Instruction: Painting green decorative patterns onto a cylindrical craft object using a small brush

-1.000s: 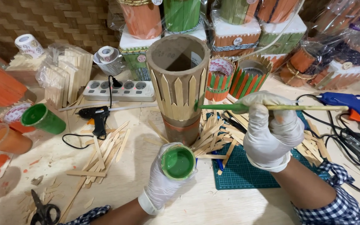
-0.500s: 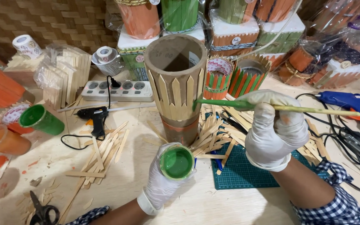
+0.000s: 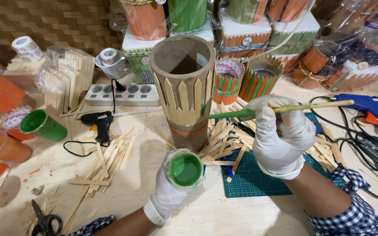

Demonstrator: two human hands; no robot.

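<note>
A tall cardboard tube (image 3: 183, 83) ringed with pointed wooden sticks stands upright in the middle of the table. My right hand (image 3: 281, 133), in a white glove, grips a thin paintbrush (image 3: 281, 109) with a green-stained handle; its tip touches a stick on the tube's right side, where a green mark shows. My left hand (image 3: 167, 192), also gloved, holds a small cup of green paint (image 3: 184, 169) just in front of the tube's base. Loose flat wooden sticks (image 3: 222, 142) lie around the tube.
A green cutting mat (image 3: 259, 179) lies under my right arm. A black glue gun (image 3: 101, 124), power strip (image 3: 123, 94), green cup (image 3: 42, 126) and scissors (image 3: 44, 223) sit left. A blue glue gun (image 3: 370, 111) and cables lie right. Wrapped finished holders line the back.
The brush tip has stayed against the tube's right side with small shifts of my right hand. The paint cup in my left hand has barely moved.
</note>
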